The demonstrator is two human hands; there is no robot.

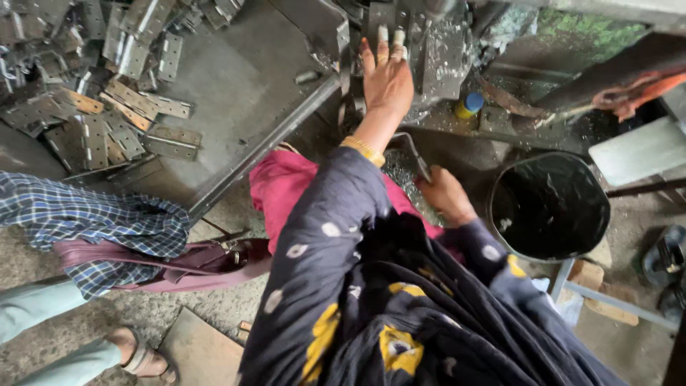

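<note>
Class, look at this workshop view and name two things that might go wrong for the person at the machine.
1. The left hand rests bare against the machine among metal shavings; cuts or a pinch seem possible.
2. The right hand grips a metal handle, with an open dark bucket nearby; it might get knocked.

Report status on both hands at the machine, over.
Left hand flat on the machine's metal fixture, fingers extended. Right hand low, gripping a metal handle. Black bucket sits beside the right hand; hinge plates piled left.
</note>
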